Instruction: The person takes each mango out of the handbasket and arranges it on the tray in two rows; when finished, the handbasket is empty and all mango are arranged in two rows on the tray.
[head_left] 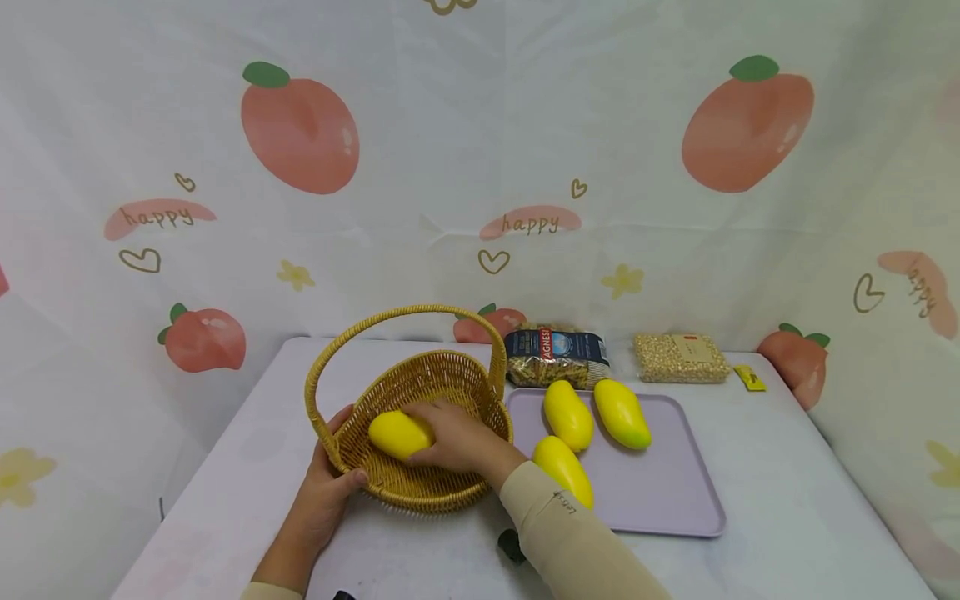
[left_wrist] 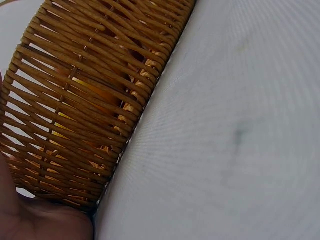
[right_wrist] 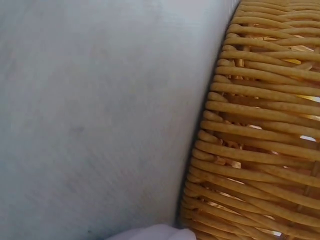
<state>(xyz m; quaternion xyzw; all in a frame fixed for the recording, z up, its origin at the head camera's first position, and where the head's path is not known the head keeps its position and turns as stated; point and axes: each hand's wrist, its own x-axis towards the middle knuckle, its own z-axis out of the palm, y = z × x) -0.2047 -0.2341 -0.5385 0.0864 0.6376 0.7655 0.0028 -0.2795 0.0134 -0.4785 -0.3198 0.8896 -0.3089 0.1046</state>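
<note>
A wicker basket with a tall arched handle stands on the table, left of the tray. My left hand grips its left side, thumb at the rim near the foot of the handle. Inside the basket is a yellow mango, and my right hand reaches over the rim and holds it by its right end. In the left wrist view, yellow shows through the woven wall. The right wrist view has the basket's outer side but not the mango in my grasp.
A pale purple tray at the right carries three more mangoes, one partly behind my right sleeve. Behind it stand a pasta bag and a pack of pale grains, with a small yellow packet alongside. A dark object lies by my right forearm.
</note>
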